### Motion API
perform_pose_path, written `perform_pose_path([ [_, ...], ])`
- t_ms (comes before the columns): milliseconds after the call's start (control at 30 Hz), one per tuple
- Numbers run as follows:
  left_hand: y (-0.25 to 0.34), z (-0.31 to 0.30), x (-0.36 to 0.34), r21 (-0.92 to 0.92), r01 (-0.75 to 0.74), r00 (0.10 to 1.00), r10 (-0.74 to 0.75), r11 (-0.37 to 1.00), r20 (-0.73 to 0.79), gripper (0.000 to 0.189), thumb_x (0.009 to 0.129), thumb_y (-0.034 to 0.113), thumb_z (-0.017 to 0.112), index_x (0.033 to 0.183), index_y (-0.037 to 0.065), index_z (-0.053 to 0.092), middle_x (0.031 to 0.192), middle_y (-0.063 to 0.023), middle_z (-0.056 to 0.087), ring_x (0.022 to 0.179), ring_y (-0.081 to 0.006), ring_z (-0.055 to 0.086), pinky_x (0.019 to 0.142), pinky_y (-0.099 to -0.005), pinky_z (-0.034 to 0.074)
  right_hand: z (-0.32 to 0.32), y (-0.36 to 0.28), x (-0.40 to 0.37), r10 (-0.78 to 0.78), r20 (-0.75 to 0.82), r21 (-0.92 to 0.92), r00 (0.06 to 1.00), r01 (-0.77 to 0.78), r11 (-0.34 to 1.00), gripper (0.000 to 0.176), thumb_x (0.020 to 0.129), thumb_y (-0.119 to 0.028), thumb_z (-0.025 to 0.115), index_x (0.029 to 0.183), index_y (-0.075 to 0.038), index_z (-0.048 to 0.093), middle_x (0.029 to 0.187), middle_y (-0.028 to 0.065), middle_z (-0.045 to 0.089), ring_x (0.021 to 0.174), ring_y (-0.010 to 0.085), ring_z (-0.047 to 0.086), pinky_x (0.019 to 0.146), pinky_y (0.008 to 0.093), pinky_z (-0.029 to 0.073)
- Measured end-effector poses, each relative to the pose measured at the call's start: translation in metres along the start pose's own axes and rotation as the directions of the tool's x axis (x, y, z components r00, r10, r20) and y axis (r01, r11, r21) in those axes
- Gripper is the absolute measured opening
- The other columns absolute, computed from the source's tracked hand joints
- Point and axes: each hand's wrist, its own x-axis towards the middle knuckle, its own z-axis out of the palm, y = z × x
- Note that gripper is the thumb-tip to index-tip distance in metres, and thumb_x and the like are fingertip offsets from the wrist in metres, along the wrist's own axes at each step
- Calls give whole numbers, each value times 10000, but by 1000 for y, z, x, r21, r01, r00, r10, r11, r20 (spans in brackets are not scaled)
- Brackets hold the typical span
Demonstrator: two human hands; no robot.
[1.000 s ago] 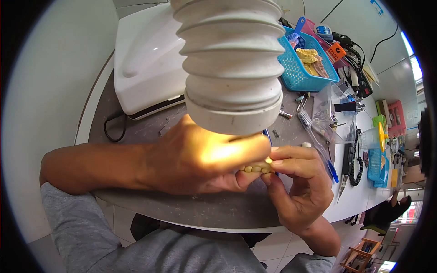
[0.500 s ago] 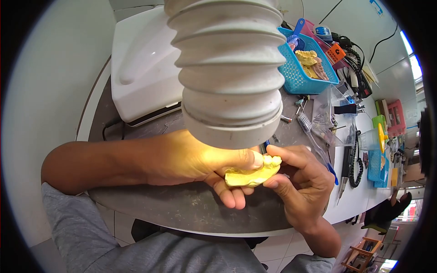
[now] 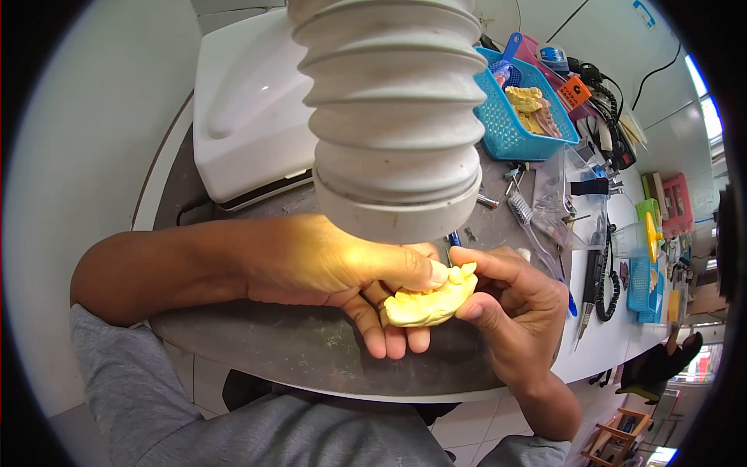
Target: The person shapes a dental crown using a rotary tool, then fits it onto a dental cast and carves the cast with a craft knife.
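Change: yellow cast [image 3: 430,306] turned, its side now showing.
Left hand [image 3: 354,268]: grip clamped on cast, centre of frame.
Right hand [image 3: 517,311]: grip pinching cast's right end.
Bench [image 3: 311,358]: beneath both hands.
Blue basket [image 3: 510,138]: upper right, yellow pieces inside.

Left hand [image 3: 342,268] beside curled right hand [image 3: 517,311]

- A dental laboratory, by all signs, centers on a curved gray workbench [image 3: 311,358] scattered with small tools.
- A yellow dental cast [image 3: 428,307] shows its teeth under bright light; more casts [image 3: 525,100] sit in a blue basket [image 3: 517,143].
- A ribbed white duct [image 3: 397,109] hangs above the bench.
- A slim handpiece [image 3: 587,300] lies beside a coiled black cord [image 3: 610,302].
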Motion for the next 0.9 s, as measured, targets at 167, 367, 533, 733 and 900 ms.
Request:
perform_pose_path([
  [167, -2, -2, 0, 2, -12, 1000, 12, 1000, 19, 480, 1036, 393, 432, 1189, -47, 549, 1033, -132, 645, 899, -164, 632, 797, -275, 524, 1, 1, 0, 12, -14, 16, 1000, -12, 1000, 373, 820, -66, 781, 1152, 63, 673, 973, 127, 683, 863, 139, 658, 769, 239, 529],
  [367, -2, -2, 0, 2, -13, 1000, 13, 1000, 21, 484, 1036, 393, 431, 1187, -52, 548, 1034, -139, 644, 900, -166, 631, 802, -275, 524, 1, 1, 0, 30, -17, 18, 999, -29, 999, 368, 825, -73, 779, 1151, 61, 675, 956, 123, 687, 847, 131, 650, 759, 234, 517],
  [533, -2, -1, 0, 0, -24, 999, 24, 1000, 28, 504, 1039, 408, 426, 1187, -57, 549, 1029, -146, 645, 919, -175, 635, 806, -281, 526, 2, 3, 0, 55, -26, 30, 998, -54, 998, 364, 833, -87, 776, 1150, 61, 676, 935, 114, 690, 827, 125, 637, 731, 228, 493],
  [733, -3, -2, 1, -7, -27, 999, 27, 1000, 21, 508, 1038, 413, 435, 1175, -61, 559, 1018, -154, 649, 920, -178, 639, 801, -285, 530, 2, 3, 0, 54, -32, 40, 998, -52, 998, 362, 838, -88, 773, 1151, 63, 675, 929, 110, 690, 828, 120, 632, 729, 226, 483],
  [900, -3, -1, 1, -11, -45, 999, 45, 999, 9, 496, 1034, 406, 453, 1167, -59, 565, 1000, -160, 657, 892, -180, 646, 783, -288, 536, 2, 5, 0, 51, -35, 67, 998, -49, 997, 361, 844, -88, 769, 1156, 65, 671, 937, 107, 685, 835, 123, 636, 737, 230, 489],
])
